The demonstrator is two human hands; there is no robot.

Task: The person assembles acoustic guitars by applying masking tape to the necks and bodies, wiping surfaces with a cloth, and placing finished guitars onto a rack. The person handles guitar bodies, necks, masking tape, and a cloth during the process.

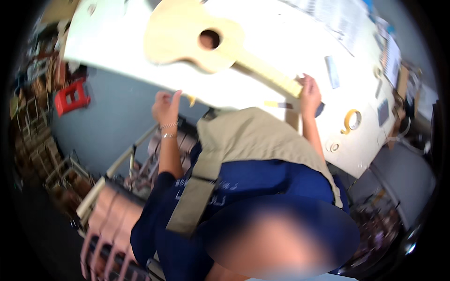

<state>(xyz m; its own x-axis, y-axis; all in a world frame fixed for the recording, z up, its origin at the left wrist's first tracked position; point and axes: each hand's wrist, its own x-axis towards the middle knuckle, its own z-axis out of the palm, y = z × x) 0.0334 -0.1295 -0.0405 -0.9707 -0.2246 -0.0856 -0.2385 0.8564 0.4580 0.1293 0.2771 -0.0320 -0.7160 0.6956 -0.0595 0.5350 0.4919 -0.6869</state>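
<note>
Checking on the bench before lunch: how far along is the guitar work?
The unfinished guitar lies assembled on the white table, body and neck joined. The right hand grips the neck end; the left hand sits at the table edge. No strings or finish show.

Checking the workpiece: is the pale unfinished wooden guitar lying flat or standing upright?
Lying flat: the pale unfinished wooden guitar rests face-up on the white table, soundhole visible.

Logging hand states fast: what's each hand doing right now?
Left hand: fingers curled at the white table edge; whether it holds anything cannot be told.
Right hand: closed on the unfinished guitar's neck.
</note>
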